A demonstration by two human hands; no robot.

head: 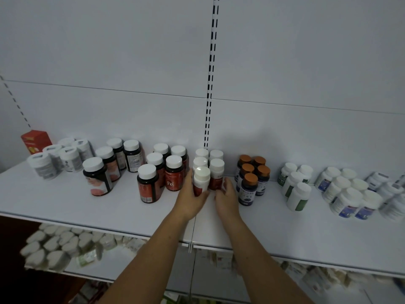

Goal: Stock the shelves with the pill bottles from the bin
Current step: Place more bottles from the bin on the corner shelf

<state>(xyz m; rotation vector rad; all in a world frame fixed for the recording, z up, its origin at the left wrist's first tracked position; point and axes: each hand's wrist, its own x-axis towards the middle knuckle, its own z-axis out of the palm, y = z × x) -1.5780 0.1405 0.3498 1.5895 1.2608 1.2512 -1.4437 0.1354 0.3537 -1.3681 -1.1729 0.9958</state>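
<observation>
A white shelf (65, 200) carries groups of pill bottles. At its middle stands a cluster of white-capped bottles with red labels (215, 163). My left hand (189, 199) grips the front-left bottle of that cluster (201, 178), its thumb on the bottle's left side. My right hand (226, 197) rests on the shelf right beside it, fingers curled against the front-right bottle (216, 175). The bin is out of view.
Dark bottles with white caps (151, 183) stand left of my hands, brown-capped ones (249, 185) to the right, white bottles (298, 191) further right. A red box (36, 141) sits far left. A lower shelf (100, 268) holds more bottles.
</observation>
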